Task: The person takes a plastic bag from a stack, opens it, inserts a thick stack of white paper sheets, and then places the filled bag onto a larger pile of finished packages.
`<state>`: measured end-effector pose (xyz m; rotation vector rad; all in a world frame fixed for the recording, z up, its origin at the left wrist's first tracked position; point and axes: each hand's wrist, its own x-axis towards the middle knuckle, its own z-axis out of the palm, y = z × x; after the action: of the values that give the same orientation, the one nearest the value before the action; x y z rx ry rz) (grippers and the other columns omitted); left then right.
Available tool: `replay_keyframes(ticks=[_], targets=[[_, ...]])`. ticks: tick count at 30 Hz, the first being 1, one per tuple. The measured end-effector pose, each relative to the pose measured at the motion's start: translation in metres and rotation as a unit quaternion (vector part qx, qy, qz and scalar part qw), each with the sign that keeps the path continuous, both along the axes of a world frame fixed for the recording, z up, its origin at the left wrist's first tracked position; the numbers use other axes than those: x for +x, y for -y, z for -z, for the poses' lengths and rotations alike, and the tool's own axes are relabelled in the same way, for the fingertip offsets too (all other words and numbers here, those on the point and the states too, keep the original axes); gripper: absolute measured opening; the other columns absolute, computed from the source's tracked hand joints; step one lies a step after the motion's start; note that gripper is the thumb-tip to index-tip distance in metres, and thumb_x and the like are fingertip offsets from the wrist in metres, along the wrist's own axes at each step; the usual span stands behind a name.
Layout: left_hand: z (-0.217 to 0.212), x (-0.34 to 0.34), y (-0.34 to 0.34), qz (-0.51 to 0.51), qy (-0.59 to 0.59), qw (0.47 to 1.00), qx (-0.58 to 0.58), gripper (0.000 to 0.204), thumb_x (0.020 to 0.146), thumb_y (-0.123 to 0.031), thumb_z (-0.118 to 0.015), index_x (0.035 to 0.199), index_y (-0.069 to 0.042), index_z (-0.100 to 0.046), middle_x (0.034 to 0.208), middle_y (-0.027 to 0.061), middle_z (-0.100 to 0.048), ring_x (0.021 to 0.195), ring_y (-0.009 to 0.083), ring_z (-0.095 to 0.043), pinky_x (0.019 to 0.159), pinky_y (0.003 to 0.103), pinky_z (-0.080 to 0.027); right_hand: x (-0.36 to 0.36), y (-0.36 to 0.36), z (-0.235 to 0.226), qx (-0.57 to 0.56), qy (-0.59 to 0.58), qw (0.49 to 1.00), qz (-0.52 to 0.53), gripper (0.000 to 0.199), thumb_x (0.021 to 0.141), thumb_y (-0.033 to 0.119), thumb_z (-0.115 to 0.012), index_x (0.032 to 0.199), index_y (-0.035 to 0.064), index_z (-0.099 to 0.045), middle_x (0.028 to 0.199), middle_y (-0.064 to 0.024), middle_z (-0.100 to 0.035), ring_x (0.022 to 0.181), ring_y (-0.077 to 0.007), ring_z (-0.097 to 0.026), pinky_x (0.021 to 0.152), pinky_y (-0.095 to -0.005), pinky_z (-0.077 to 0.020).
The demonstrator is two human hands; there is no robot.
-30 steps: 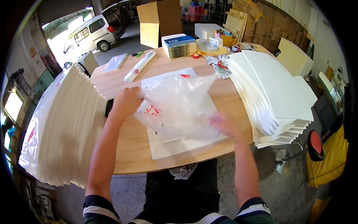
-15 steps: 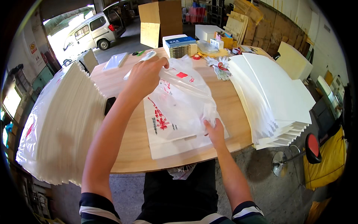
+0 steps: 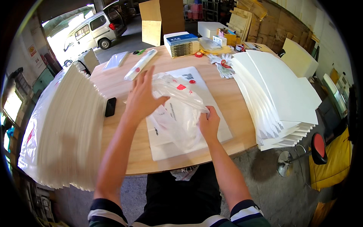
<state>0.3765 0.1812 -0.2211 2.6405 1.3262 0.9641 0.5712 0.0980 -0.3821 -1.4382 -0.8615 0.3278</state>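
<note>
A clear plastic bag (image 3: 181, 113) with red print lies loosely bunched over a white flat package (image 3: 221, 130) on the wooden table. My right hand (image 3: 209, 123) is closed, pinching the bag's right edge between thumb and fingers. At the bag's upper left, my left hand (image 3: 143, 96) is raised with its fingers stretched and thumb apart, gripping nothing. Whether its palm touches the plastic cannot be made out. Uncovered at its far end, the package shows a red round mark and some dark print. Just beyond my left fingertips rests a white plastic roll (image 3: 141, 65).
A tall stack of foam sheets (image 3: 68, 128) rises at the left, beside a black phone (image 3: 110, 107). White boards (image 3: 276, 90) are piled at the right. Gloves with red-handled scissors (image 3: 224, 66), red tape (image 3: 198, 55) and a book stack (image 3: 181, 45) sit farther back.
My left hand has let go of the bag and opened. The bag's far end has come down toward me, baring the package's far part. My right hand has moved up and slightly left.
</note>
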Motion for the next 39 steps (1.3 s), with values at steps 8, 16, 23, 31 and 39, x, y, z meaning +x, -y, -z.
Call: replay_keyframes(ticks=[8, 16, 23, 31, 39], targets=[[0.112, -0.035, 0.040, -0.013, 0.390, 0.895, -0.217, 0.082, 0.068, -0.017, -0.083, 0.136, -0.002, -0.040, 0.122, 0.0158, -0.055, 0.105, 0.0355, -0.056, 0.085, 0.044, -0.050, -0.021, 0.017, 0.016, 0.097, -0.014, 0.995, -0.028, 0.017, 0.089, 0.014, -0.060, 0.093, -0.0019, -0.057, 0.072, -0.0072, -0.064, 0.060, -0.0113, -0.061, 0.054, -0.0267, -0.0473], [0.101, -0.029, -0.092, -0.044, 0.208, 0.973, 0.093, 0.019, 0.074, -0.001, -0.066, 0.090, -0.001, -0.056, 0.088, 0.0151, -0.057, 0.080, 0.0325, -0.058, 0.067, 0.040, -0.046, 0.003, -0.019, -0.050, 0.143, -0.145, 0.979, -0.011, 0.012, 0.084, 0.009, -0.054, 0.090, -0.0016, -0.055, 0.072, -0.0101, -0.063, 0.070, -0.0149, -0.059, 0.063, -0.0293, -0.0482], [0.014, -0.011, -0.047, -0.017, 0.272, 0.954, 0.124, 0.027, 0.070, -0.001, -0.066, 0.093, -0.004, -0.052, 0.088, 0.0123, -0.054, 0.075, 0.0325, -0.056, 0.067, 0.040, -0.046, 0.034, -0.009, -0.057, 0.206, -0.021, 0.973, 0.102, 0.013, 0.083, 0.007, -0.054, 0.093, -0.0017, -0.054, 0.076, -0.0088, -0.062, 0.074, -0.0168, -0.062, 0.065, -0.0308, -0.0486], [0.127, -0.025, -0.057, -0.031, 0.151, 0.988, 0.003, 0.036, 0.070, 0.012, -0.057, 0.099, -0.008, -0.053, 0.096, 0.0109, -0.057, 0.094, 0.0332, -0.059, 0.074, 0.042, -0.048, 0.028, -0.013, 0.036, -0.102, 0.128, 0.986, 0.016, 0.025, 0.080, 0.022, -0.064, 0.093, 0.0012, -0.064, 0.074, -0.0158, -0.068, 0.070, -0.0318, -0.067, 0.067, -0.0394, -0.0521], [0.113, 0.005, -0.076, 0.023, 0.138, 0.989, 0.043, 0.044, 0.067, 0.017, -0.052, 0.102, -0.008, -0.059, 0.107, 0.0122, -0.057, 0.100, 0.0347, -0.059, 0.076, 0.042, -0.049, 0.061, -0.003, 0.020, -0.195, 0.122, 0.973, 0.023, 0.029, 0.080, 0.031, -0.064, 0.087, 0.0024, -0.066, 0.074, -0.0191, -0.067, 0.073, -0.0360, -0.067, 0.066, -0.0441, -0.0504]])
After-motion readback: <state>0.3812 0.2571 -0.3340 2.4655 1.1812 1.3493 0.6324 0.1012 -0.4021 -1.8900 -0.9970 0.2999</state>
